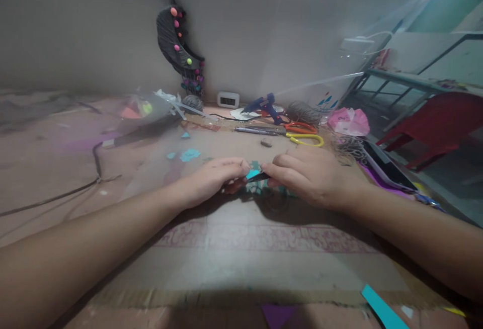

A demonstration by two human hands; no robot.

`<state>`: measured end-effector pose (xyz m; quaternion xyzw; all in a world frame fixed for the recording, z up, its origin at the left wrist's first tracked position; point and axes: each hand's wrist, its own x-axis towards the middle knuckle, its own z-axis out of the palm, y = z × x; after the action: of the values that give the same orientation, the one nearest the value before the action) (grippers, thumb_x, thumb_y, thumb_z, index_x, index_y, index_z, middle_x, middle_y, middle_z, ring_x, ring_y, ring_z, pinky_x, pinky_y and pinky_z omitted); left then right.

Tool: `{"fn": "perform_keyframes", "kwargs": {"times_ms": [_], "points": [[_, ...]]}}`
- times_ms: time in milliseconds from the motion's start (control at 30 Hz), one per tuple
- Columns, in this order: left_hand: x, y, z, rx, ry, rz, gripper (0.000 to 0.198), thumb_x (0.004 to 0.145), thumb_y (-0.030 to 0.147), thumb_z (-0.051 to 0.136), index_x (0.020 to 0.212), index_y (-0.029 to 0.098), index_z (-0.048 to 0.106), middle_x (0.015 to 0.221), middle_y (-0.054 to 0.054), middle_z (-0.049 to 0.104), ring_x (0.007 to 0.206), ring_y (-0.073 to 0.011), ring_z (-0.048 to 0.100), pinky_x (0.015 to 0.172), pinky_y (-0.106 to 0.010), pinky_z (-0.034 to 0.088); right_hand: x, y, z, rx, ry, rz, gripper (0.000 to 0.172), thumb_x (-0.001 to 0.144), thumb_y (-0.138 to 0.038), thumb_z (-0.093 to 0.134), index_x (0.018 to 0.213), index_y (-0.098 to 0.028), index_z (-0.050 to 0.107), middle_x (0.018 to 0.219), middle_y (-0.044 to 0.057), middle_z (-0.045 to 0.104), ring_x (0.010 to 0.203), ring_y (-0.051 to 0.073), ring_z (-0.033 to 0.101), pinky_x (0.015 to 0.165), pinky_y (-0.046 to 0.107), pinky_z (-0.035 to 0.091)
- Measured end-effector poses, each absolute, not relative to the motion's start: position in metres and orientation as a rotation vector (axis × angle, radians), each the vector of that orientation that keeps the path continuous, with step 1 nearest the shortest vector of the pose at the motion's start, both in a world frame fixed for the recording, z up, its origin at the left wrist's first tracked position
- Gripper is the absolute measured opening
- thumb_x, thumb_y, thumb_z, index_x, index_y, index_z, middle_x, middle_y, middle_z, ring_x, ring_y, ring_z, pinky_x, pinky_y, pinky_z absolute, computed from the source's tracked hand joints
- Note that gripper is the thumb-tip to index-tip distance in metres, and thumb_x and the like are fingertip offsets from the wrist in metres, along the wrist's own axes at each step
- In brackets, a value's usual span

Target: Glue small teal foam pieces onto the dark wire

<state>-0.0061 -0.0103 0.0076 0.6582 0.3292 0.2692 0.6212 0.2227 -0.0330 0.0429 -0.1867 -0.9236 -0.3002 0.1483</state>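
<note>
Near the middle of the view, a small turquoise piece (pixel 252 173) is pinched between the fingertips of my left hand (pixel 222 174). My right hand (pixel 307 175) is closed around a small dark pointed tool (pixel 258 177), whose tip touches or lies just under the turquoise piece. Most of the tool is hidden by my right fingers. Turquoise scraps (pixel 190 155) lie beyond my left hand. Both hands are above a board (pixel 234 268) with a red printed band.
Orange- and yellow-handled scissors (pixel 302 135), a blue glue gun (pixel 264 107), a white digital clock (pixel 228 99) and grey yarn (pixel 304 112) lie behind. A phone (pixel 390 165) and pink plastic bag (pixel 349 120) are at right. A turquoise strip (pixel 383 307) is in front.
</note>
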Motion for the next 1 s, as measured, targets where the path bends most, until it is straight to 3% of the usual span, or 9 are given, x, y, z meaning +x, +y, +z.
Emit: {"fn": "perform_keyframes", "kwargs": {"times_ms": [467,1000], "points": [[-0.009,-0.007,0.0064,1.606,0.731,0.552,0.029,0.087,0.032,0.049,0.062,0.018,0.046,0.059,0.003,0.045,0.055,-0.0111,0.037,0.054,-0.028,0.027,0.2232,-0.0325,0.0385,-0.51,-2.657,-0.838,0.024,0.1,-0.023,0.043,0.112,-0.013,0.061,0.076,0.004,0.064,0.066,0.016,0.05,0.061,0.031,0.03],[-0.0094,-0.0065,0.0055,1.649,0.727,0.539,0.031,0.089,0.034,0.048,0.062,0.019,0.045,0.059,0.003,0.044,0.057,-0.0113,0.039,0.056,-0.028,0.028,0.2205,-0.0335,0.0417,-0.468,-2.675,-0.903,0.028,0.102,-0.023,0.035,0.109,-0.014,0.061,0.075,0.004,0.065,0.063,0.015,0.05,0.059,0.031,0.03]]}}
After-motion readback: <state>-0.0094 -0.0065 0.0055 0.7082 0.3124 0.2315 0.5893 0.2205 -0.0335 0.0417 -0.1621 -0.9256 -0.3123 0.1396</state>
